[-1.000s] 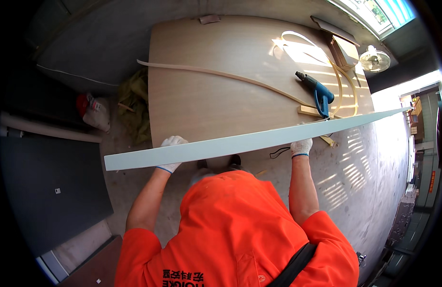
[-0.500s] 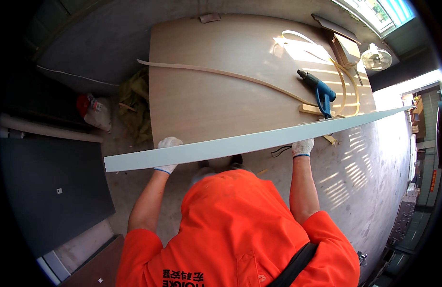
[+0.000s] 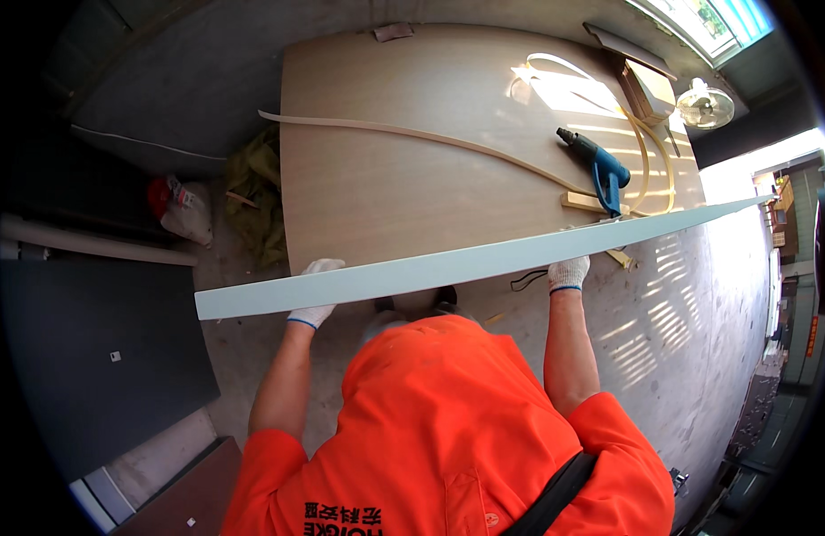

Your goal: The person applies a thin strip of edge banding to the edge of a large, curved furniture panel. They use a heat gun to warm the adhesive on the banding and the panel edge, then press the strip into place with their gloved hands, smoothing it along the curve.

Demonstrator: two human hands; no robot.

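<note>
A long, narrow pale blue-grey board (image 3: pixel 430 264) stretches across in front of me, its near-left end lower and its far-right end tapering into the distance. My left hand (image 3: pixel 311 315), in a white knit glove with a blue cuff, is closed round the board near its left end; the board covers part of the fingers. Farther right, my right hand (image 3: pixel 569 273), gloved alike, grips the board from its near side, fingertips hidden behind it. Just beyond, a blue heat gun (image 3: pixel 611 171) with a black nozzle rests on the large wood-toned tabletop (image 3: pixel 377 201).
A thin pale strip (image 3: pixel 448 141) curves over the tabletop toward a wooden block (image 3: pixel 582 202). Looped yellowish strips (image 3: pixel 645 170), a stack of brown boards (image 3: pixel 647 92) and a fan (image 3: pixel 704 105) are at far right. Green cloth (image 3: pixel 254 192), a bag (image 3: pixel 187 214) and a dark panel (image 3: pixel 109 348) are left.
</note>
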